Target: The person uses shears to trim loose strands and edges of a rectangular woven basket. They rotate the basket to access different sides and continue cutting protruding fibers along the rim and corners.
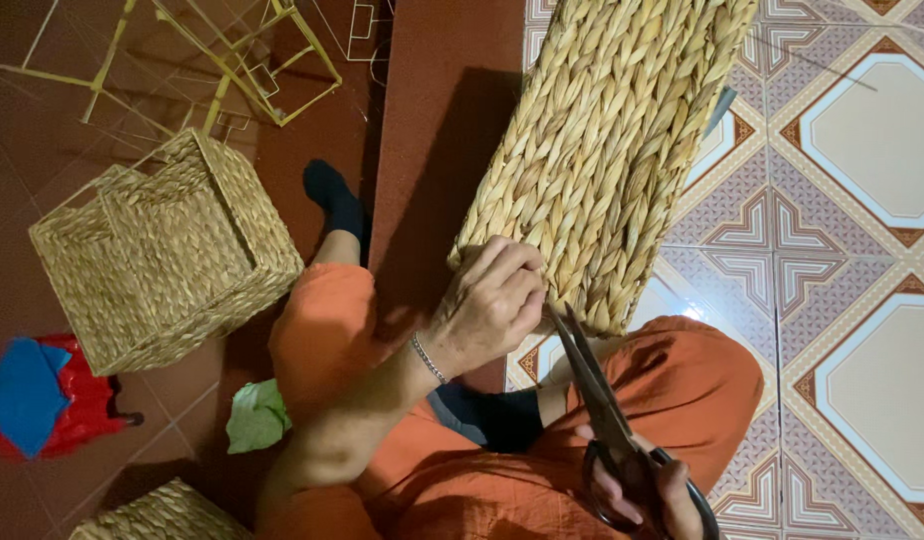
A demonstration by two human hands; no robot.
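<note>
A large woven straw basket point(612, 130) stands tilted in front of me, its near corner over my lap. My left hand point(492, 300) grips that near lower edge, a thin bracelet on its wrist. Low at the bottom, my right hand point(647, 490) holds black scissors point(602, 400) by the handles. The blades point up toward the basket's near edge, tips close to my left fingers. Whether the blades are touching the weave I cannot tell. My legs in orange trousers lie under both hands.
A finished square woven basket point(162, 260) lies on its side at left. Another woven piece point(157, 515) shows at the bottom left. Yellow wire frames point(252, 60) lie at the back left. A red and blue bag point(42, 400) and a green scrap point(254, 415) rest on the floor.
</note>
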